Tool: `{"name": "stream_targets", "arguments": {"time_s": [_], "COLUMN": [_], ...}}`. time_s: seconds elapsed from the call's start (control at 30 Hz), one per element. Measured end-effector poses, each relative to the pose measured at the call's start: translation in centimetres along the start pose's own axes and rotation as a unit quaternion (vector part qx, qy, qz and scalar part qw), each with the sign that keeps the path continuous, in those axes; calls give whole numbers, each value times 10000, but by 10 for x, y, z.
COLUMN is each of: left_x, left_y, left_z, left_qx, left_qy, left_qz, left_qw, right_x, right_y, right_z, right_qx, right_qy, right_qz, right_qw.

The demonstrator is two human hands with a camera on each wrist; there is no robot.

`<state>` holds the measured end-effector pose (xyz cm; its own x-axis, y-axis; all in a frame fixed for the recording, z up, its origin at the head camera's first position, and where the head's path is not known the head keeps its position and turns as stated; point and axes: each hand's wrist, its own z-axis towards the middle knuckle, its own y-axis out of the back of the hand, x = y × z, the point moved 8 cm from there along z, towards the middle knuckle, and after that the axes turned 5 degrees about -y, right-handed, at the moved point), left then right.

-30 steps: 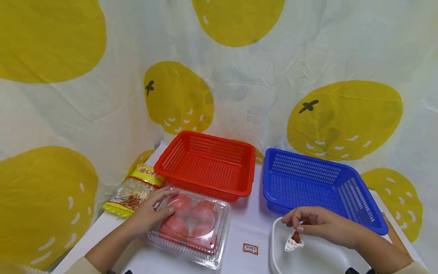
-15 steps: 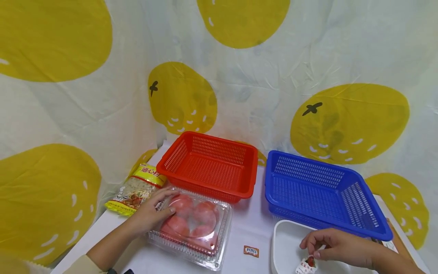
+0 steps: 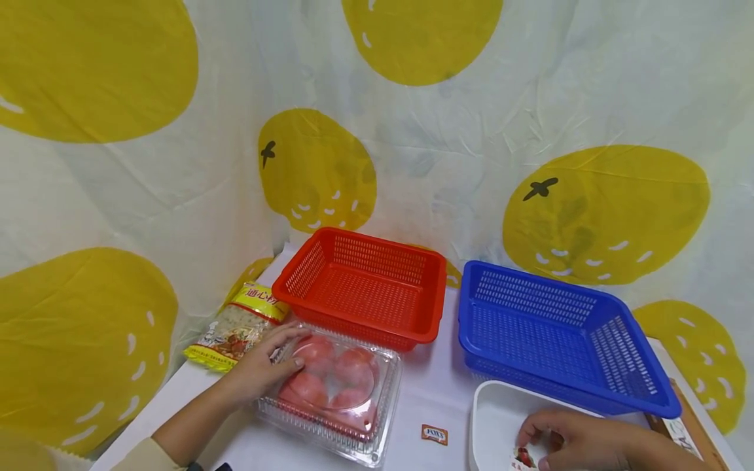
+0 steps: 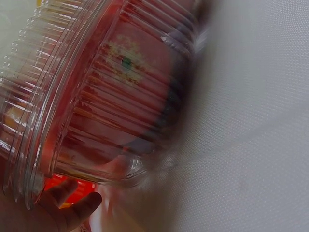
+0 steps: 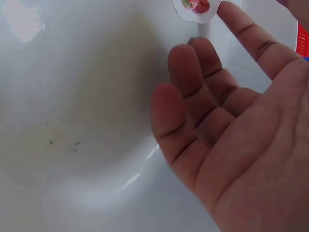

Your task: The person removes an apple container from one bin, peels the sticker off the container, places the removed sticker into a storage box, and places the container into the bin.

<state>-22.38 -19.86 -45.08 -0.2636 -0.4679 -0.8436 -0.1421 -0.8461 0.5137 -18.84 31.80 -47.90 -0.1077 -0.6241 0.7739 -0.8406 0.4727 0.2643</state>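
My left hand [image 3: 259, 369] holds the left side of a clear plastic clamshell box [image 3: 383, 418] with several tomatoes [image 3: 353, 366] inside. Its thumb lies on the lid; in the left wrist view, its fingers [image 4: 87, 205] reach round the box's corner. My right hand [image 3: 577, 438] is down inside a white tub [image 3: 485, 399]. At its index fingertip is a small white packet [image 5: 195, 7] with a red, strawberry-like picture. Thumb and index finger stand apart, and the other fingers [image 5: 169, 108] are loosely bent above the tub's floor.
Behind the tomatoes stands a red basket [image 3: 377, 297], with a blue basket [image 3: 530, 333] to its right. A yellow pasta bag [image 3: 241, 327] lies at the left. One small orange FOX'S packet [image 3: 434, 434] lies between box and tub. Printed cloth hangs behind.
My right hand has moved right and down into the white tub with the small packet; its thumb and index finger have parted. The left hand has stayed on the tomato box.
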Motion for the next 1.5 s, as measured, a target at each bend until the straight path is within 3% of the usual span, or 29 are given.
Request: {"name": "stream_targets", "arguments": {"time_s": [0.17,0.33,0.43,0.63,0.8,1.0,1.17,1.27,1.4,1.5], "left_x": [-7,-23,-34,-42,-34,-17,-5,4,17,26], "left_y": [2,11,22,50,69,80,80,80,78,76], "left_z": [3,9,14,28,41,60,72,78,82,83], "left_qx": [102,355,404,33,-222,-407,-454,-420,-319,-275], "left_qy": [-383,-597,-660,-687,-400,-104,8,26,78,127], "left_qz": [574,1515,1683,1540,1469,1468,1516,1522,1242,854], "left_qw": [9976,9860,9827,9857,9881,9883,9874,9874,9917,9959], "right_x": [2,21,40,83,115,149,155,156,163,163], "right_y": [-1,7,10,5,-7,-25,-42,-52,-63,-69], "right_z": [-4,-12,-14,-12,0,26,52,66,81,94], "right_qx": [-287,-438,-459,-837,-1315,-2124,-2790,-3200,-3586,-3643], "right_qy": [-347,-511,-190,611,701,1164,806,650,880,1005], "right_qz": [-539,-1159,-1312,-1172,-772,-201,527,695,884,1334], "right_qw": [9975,9910,9901,9877,9858,9700,9555,9426,9251,9162]}}
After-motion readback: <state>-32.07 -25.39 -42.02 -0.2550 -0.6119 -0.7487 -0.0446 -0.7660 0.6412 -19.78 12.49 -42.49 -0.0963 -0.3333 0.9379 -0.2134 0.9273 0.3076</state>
